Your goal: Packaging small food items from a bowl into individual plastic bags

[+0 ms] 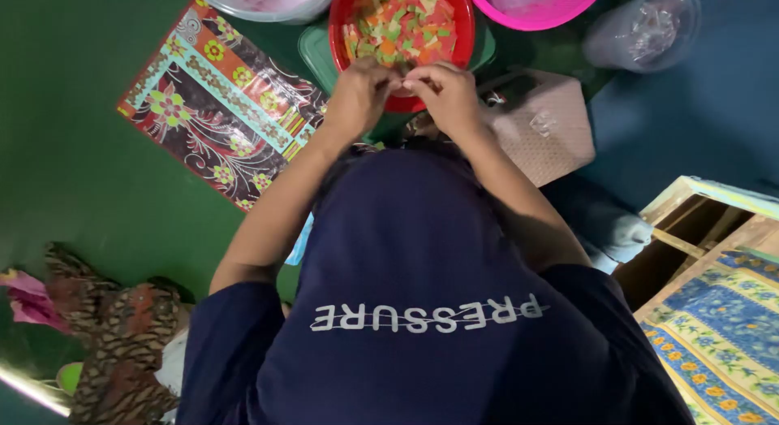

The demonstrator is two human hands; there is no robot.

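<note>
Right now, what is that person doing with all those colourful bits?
A person in a dark blue shirt sits on the green floor. The left hand and right hand meet at the near rim of a red bowl full of small colourful pieces, pinching something too small to make out. A pink basket and a patterned cloth lie nearby.

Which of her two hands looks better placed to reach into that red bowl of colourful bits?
Neither clearly. The left hand and right hand meet at the near rim of the red bowl, pinching something too small to identify. The right hand's fingertips perhaps lie slightly nearer the colourful pieces, so right, marginally.
</note>
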